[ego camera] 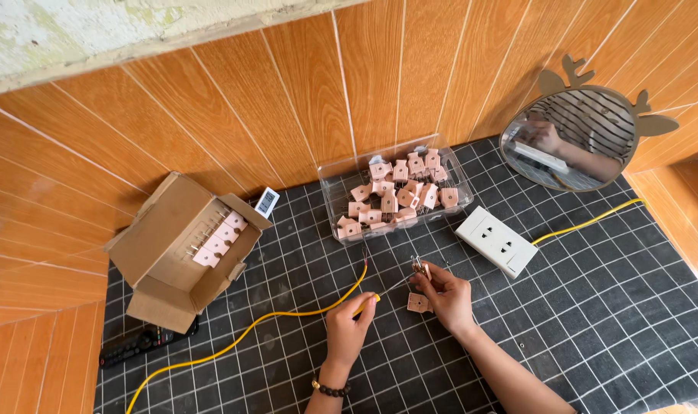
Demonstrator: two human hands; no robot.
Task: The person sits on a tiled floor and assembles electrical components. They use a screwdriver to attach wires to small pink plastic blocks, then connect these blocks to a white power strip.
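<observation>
Fingers of my left hand point(351, 326) pinched the yellow wire point(288, 316), right hand point(446, 295) gripped one pink plug point(421, 270); many more waited in the clear tray point(395, 192) beyond.

Home workbench: wood-look tiled wall point(303, 92), mirror point(575, 138), plug parts box point(395, 192)

On the table point(594, 322), an open cardboard box point(182, 249) sits far left with a remote control point(138, 345) just near of it. A clear tray of small plug parts point(395, 192) lies at the far middle against the wall, a socket block point(496, 241) right of it and a mirror point(575, 138) leaning farther right. A wire point(288, 314) runs from the near left to the left hand point(350, 326), which lies just left of the right hand point(445, 295), with one plug part point(418, 303) on the table between them.
</observation>
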